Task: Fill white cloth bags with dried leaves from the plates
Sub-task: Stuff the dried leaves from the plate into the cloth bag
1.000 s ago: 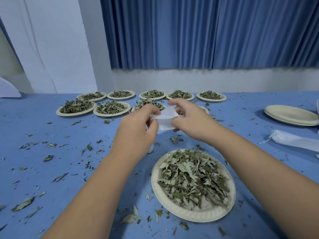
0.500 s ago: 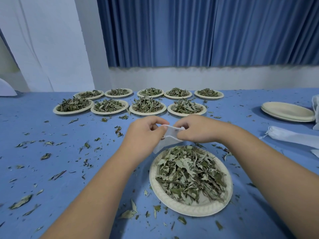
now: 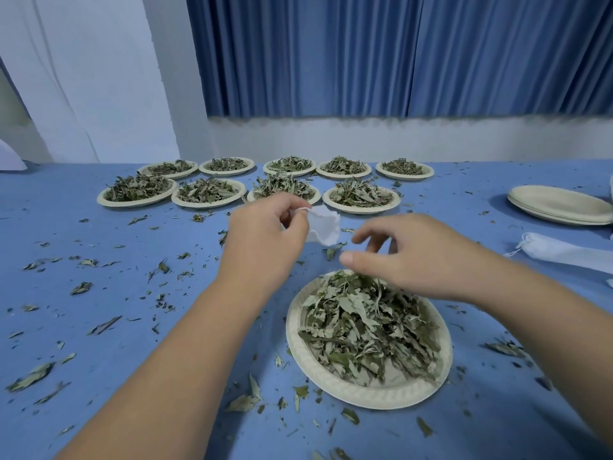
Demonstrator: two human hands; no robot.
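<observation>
My right hand has left the white cloth bag and hovers, fingers loose and empty, over the dried leaves on the near plate. My left hand pinches the bag just beyond that plate.

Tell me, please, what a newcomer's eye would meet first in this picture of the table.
In the middle, the left hand pinches a small white cloth bag above the blue table, while the right hand, holding nothing, hovers over the near plate heaped with dried leaves. Behind them nine more plates of leaves stand in two rows, and leaf crumbs lie scattered over the table.
</observation>
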